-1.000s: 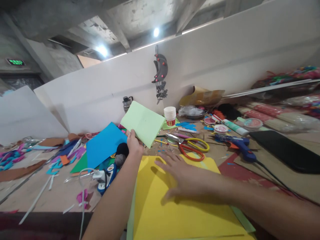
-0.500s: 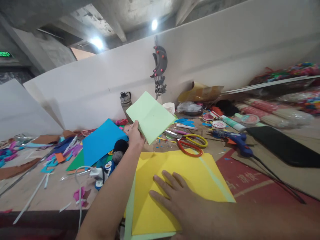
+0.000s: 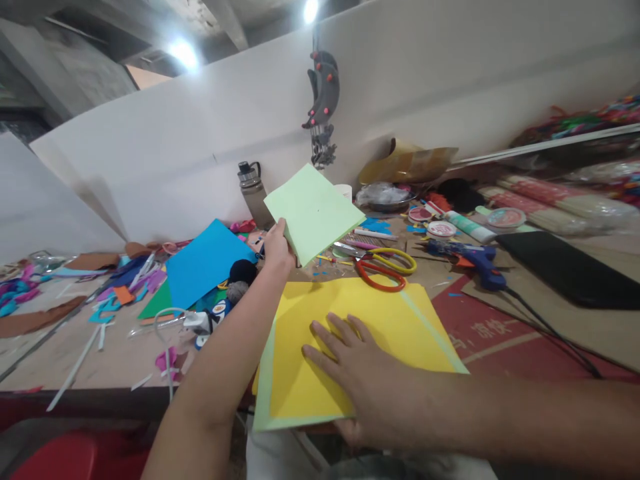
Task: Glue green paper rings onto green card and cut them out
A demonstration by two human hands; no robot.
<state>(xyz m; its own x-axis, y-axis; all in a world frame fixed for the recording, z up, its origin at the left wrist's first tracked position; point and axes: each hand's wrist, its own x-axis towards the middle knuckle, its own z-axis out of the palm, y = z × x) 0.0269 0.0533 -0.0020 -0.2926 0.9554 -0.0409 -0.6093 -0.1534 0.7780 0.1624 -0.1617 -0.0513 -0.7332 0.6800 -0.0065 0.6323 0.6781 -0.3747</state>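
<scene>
A pale green sheet of paper (image 3: 315, 212) is pinched at its left edge by my left hand (image 3: 279, 247), raised over the back of the table. Below it, my right hand (image 3: 357, 373) lies with fingers spread on a yellow sheet of paper (image 3: 390, 327). Pale green paper shows under the yellow one along its left, front and right edges; my right thumb is near the front edge. Just behind the yellow sheet rest scissors (image 3: 383, 272) with one red and one yellow handle loop.
Left of my arm are a blue sheet (image 3: 205, 263), a power plug (image 3: 197, 323) with a white cable, and paper scraps. At right lie a blue glue gun (image 3: 483, 261) and a black flat board (image 3: 570, 267). A water bottle (image 3: 253, 197) stands by the white partition (image 3: 175, 147).
The view has tilted down, so most things sit higher in the picture. My left hand and the pale green sheet have shifted slightly right. The right hand stays on the yellow sheet.
</scene>
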